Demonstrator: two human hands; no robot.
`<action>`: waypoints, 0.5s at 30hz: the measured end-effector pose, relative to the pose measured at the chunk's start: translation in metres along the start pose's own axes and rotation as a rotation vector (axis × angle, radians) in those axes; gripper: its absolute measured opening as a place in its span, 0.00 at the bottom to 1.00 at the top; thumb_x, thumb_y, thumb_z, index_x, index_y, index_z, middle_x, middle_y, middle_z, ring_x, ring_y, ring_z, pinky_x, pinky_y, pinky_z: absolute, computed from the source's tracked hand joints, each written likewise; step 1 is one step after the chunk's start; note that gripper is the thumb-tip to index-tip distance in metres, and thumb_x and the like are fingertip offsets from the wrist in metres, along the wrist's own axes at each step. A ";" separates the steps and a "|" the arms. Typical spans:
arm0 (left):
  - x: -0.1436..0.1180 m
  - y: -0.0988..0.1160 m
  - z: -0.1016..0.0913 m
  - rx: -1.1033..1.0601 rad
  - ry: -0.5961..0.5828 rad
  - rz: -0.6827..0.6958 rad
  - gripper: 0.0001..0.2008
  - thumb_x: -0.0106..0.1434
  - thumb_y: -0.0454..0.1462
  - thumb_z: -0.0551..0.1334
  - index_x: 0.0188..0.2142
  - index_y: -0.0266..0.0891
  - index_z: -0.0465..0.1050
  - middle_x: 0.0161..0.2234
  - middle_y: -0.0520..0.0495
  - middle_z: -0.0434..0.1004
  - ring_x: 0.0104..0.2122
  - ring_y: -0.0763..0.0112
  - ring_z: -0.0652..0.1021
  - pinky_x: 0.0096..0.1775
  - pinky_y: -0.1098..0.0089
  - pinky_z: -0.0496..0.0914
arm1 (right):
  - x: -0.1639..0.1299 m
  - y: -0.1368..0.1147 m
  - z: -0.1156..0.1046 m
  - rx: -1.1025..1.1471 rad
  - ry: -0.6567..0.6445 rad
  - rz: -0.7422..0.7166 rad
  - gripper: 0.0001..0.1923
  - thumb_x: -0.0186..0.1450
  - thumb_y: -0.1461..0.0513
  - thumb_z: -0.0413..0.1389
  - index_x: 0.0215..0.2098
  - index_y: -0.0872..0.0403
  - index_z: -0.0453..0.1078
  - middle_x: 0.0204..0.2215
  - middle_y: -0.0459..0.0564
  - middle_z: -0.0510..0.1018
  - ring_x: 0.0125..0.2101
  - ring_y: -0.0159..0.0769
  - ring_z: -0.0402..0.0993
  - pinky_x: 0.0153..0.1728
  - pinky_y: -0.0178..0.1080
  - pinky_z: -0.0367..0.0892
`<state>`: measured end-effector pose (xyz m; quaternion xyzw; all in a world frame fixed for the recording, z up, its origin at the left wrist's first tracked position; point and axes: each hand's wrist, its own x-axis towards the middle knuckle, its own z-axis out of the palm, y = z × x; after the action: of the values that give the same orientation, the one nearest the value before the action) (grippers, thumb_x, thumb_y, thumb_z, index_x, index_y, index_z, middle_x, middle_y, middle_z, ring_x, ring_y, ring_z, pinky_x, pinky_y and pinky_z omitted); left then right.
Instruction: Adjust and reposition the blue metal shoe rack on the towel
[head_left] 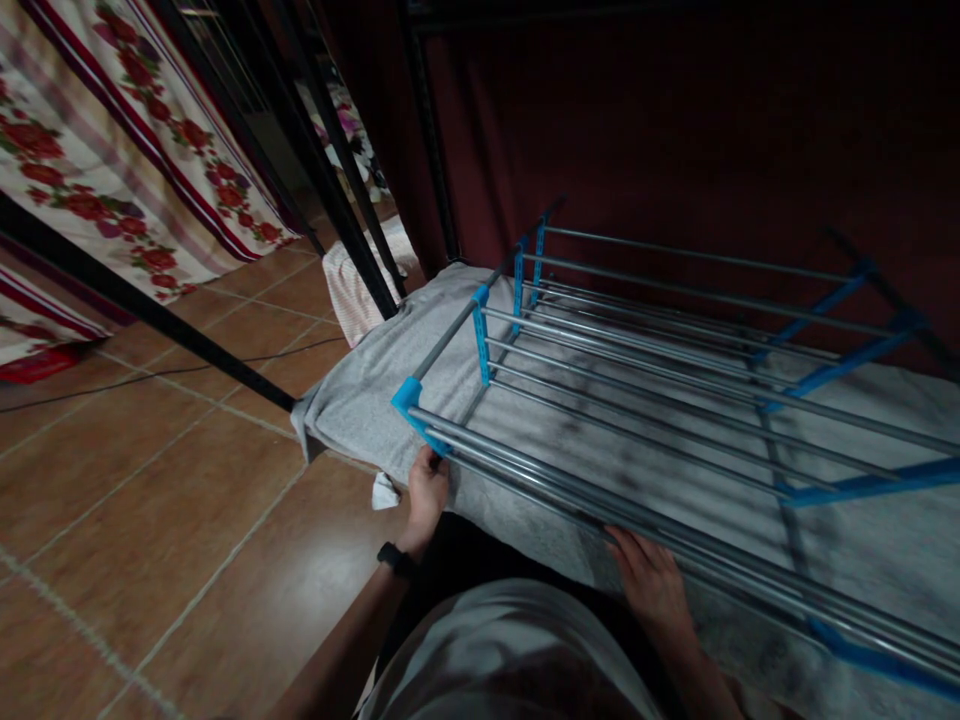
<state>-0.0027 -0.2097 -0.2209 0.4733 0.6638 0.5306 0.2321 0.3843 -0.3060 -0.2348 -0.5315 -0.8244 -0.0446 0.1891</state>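
Note:
A folding clothes drying rack with grey metal tubes and blue plastic joints lies across a grey cloth-covered surface. My left hand is closed around the rack's near left end, just beneath a blue corner joint; its fingertips are partly hidden. Farther along the same near edge, my right hand has its fingers curled against the lower tubes, with the thumb out of sight. Several parallel tubes run from the left frame to blue arms at the right.
Black metal posts and a slanting black bar stand at the left. A floral curtain hangs behind them. A thin cable and a crumpled white scrap lie on the tiled floor. A dark red panel backs the covered surface.

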 end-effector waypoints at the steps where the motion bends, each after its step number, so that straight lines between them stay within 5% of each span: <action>1: 0.000 -0.001 0.000 0.006 -0.001 0.000 0.11 0.58 0.37 0.58 0.40 0.40 0.73 0.39 0.44 0.79 0.40 0.60 0.78 0.47 0.59 0.72 | 0.002 0.000 0.000 0.006 -0.002 0.005 0.17 0.73 0.62 0.46 0.51 0.50 0.75 0.49 0.51 0.81 0.47 0.43 0.76 0.48 0.46 0.67; 15: 0.010 0.016 -0.008 0.127 -0.031 -0.100 0.18 0.51 0.44 0.59 0.39 0.37 0.73 0.36 0.41 0.79 0.39 0.54 0.78 0.49 0.49 0.71 | 0.022 -0.018 -0.003 0.063 -0.103 0.252 0.14 0.72 0.61 0.49 0.50 0.48 0.75 0.45 0.53 0.81 0.46 0.43 0.75 0.51 0.46 0.66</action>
<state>-0.0078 -0.2047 -0.2014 0.4616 0.7151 0.4677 0.2383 0.3613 -0.2962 -0.2216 -0.6262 -0.7608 0.0328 0.1671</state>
